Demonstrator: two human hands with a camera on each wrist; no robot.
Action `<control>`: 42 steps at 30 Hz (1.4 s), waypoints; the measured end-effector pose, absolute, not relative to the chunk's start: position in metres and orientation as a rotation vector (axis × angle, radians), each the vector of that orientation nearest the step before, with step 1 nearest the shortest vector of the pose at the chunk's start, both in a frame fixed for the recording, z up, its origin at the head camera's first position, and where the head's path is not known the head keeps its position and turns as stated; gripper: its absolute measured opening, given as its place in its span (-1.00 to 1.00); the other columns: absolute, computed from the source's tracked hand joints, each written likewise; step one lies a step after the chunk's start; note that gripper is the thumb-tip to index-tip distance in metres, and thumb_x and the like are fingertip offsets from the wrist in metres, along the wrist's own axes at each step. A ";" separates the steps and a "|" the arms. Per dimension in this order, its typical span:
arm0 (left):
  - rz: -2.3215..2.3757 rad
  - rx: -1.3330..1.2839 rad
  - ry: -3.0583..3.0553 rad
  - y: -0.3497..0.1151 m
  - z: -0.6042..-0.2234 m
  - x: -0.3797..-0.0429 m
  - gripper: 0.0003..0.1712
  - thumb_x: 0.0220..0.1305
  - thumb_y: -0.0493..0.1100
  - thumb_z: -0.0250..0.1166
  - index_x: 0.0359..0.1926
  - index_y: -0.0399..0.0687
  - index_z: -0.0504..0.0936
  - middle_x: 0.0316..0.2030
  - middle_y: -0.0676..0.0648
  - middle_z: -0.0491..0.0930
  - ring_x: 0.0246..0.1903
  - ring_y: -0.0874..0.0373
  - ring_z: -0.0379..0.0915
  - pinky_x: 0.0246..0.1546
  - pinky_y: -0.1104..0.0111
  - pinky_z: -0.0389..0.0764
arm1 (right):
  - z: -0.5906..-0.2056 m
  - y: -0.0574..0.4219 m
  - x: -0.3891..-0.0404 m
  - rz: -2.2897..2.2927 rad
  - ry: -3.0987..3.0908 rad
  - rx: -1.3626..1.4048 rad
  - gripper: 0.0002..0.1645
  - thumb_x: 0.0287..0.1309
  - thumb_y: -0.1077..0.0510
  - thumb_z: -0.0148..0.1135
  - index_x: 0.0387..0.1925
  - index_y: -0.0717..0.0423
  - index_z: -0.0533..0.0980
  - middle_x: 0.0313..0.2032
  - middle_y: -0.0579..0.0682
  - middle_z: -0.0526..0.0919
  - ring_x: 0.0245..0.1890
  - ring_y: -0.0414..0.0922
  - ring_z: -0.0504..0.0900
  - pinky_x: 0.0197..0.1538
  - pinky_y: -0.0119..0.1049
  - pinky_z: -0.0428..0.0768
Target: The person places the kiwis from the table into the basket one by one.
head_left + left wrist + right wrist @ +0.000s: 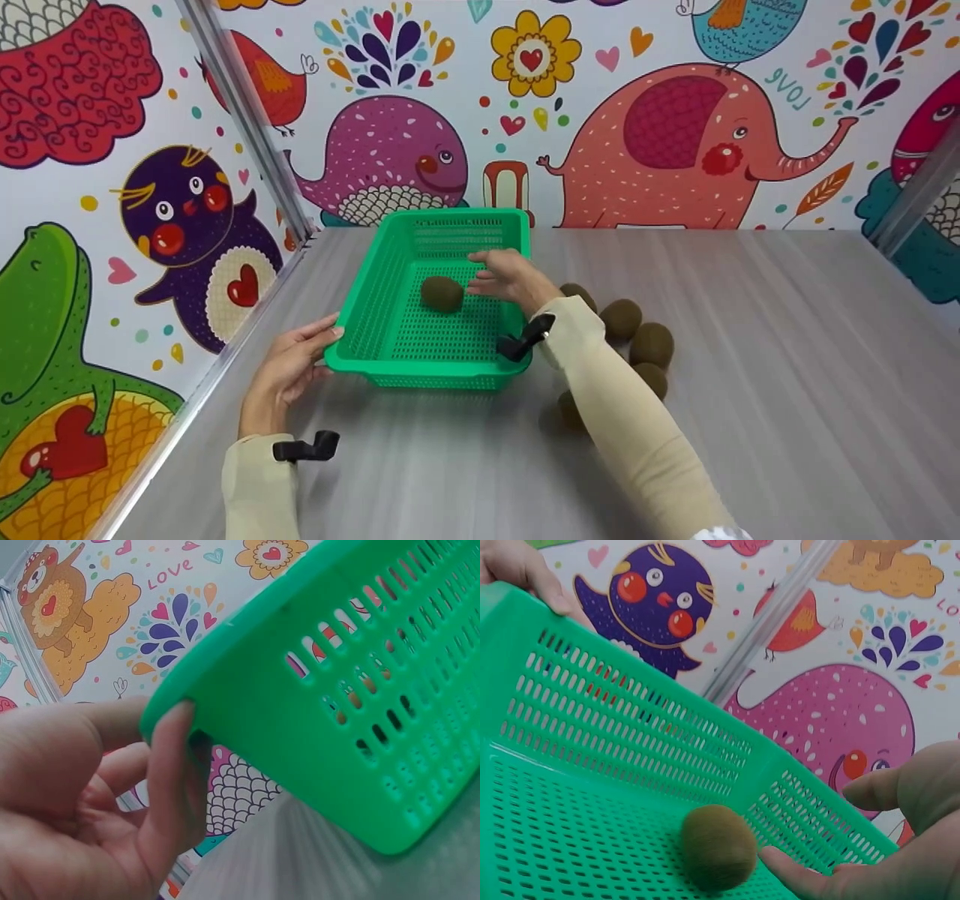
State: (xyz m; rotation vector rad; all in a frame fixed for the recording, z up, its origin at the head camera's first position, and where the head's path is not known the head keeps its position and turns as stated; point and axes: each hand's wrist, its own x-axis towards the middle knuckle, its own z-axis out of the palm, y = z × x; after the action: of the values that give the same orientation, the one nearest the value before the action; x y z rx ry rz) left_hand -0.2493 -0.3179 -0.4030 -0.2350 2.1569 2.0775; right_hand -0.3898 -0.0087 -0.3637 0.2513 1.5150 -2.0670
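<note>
A green plastic basket with slotted walls stands on the table, and one brown kiwi lies on its floor. At the basket's near left corner, my left hand pinches the rim between thumb and fingers; the left wrist view shows the thumb over the rim. My right hand is over the basket's right side, its fingers extended and parted just right of the kiwi. In the right wrist view the kiwi sits close to a fingertip, with nothing in the hand.
Several more kiwis lie on the grey table right of the basket, partly hidden by my right forearm. A patterned wall stands behind, another on the left, with a metal post at their corner.
</note>
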 end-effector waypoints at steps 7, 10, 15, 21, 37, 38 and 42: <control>2.078 -0.247 2.160 -0.320 -0.400 -0.249 -0.25 0.43 -0.08 0.26 0.51 -0.21 0.21 -0.22 0.20 0.72 -0.34 0.32 0.66 -0.36 0.47 0.69 | -0.348 0.001 -0.377 -2.045 1.563 0.109 -0.22 0.47 0.16 0.08 0.55 0.17 -0.01 0.48 0.28 0.17 0.47 0.19 0.28 0.39 -0.06 0.47; 2.071 -0.259 2.162 -0.321 -0.400 -0.248 -0.24 0.43 -0.07 0.25 0.51 -0.20 0.19 -0.25 0.22 0.72 -0.36 0.34 0.65 -0.38 0.48 0.68 | -0.342 0.006 -0.370 -2.013 1.599 0.042 -0.27 0.49 0.13 0.05 0.53 0.18 0.05 0.46 0.25 0.22 0.46 0.16 0.31 0.39 -0.06 0.46; 2.079 -0.261 2.159 -0.322 -0.401 -0.248 -0.24 0.43 -0.09 0.25 0.51 -0.21 0.19 -0.26 0.23 0.72 -0.39 0.35 0.64 -0.40 0.48 0.67 | -0.334 0.017 -0.360 -1.953 1.692 -0.090 -0.36 0.52 0.08 0.00 0.49 0.21 0.15 0.44 0.20 0.29 0.42 0.12 0.38 0.39 -0.06 0.47; 2.080 -0.265 2.162 -0.321 -0.402 -0.248 -0.26 0.44 -0.11 0.23 0.51 -0.23 0.18 -0.29 0.23 0.72 -0.41 0.35 0.63 -0.40 0.48 0.66 | -0.332 0.035 -0.349 -1.915 1.791 -0.191 -0.40 0.52 0.07 -0.01 0.46 0.20 0.22 0.42 0.16 0.37 0.39 0.07 0.43 0.39 -0.06 0.47; 2.081 -0.283 2.128 -0.319 -0.403 -0.250 -0.25 0.41 -0.05 0.28 0.50 -0.16 0.24 -0.25 0.20 0.73 -0.38 0.30 0.66 -0.36 0.46 0.68 | -0.342 0.090 -0.324 -1.835 1.974 -0.265 -0.45 0.44 0.04 0.13 0.36 0.17 0.38 0.33 0.16 0.47 0.32 0.08 0.52 0.32 -0.09 0.54; 2.082 -0.286 2.127 -0.319 -0.403 -0.250 -0.25 0.41 -0.06 0.28 0.50 -0.16 0.24 -0.26 0.20 0.73 -0.38 0.30 0.66 -0.36 0.46 0.68 | -0.342 0.093 -0.323 -1.828 1.984 -0.280 -0.44 0.44 0.04 0.13 0.36 0.18 0.38 0.32 0.16 0.48 0.31 0.07 0.53 0.32 -0.09 0.54; 2.089 -0.278 2.118 -0.319 -0.403 -0.251 -0.24 0.41 -0.06 0.28 0.51 -0.15 0.23 -0.26 0.20 0.72 -0.37 0.30 0.65 -0.37 0.46 0.67 | -0.341 0.104 -0.316 -1.810 2.014 -0.313 -0.40 0.40 0.03 0.19 0.36 0.21 0.38 0.30 0.20 0.50 0.28 0.08 0.56 0.28 -0.11 0.58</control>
State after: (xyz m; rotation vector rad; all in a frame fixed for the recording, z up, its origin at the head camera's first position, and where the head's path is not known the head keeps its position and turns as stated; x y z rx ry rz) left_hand -0.2505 -0.3191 -0.4033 -0.2775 2.1178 2.0887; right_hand -0.3165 0.1040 -0.3411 -0.3128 2.0137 -1.8099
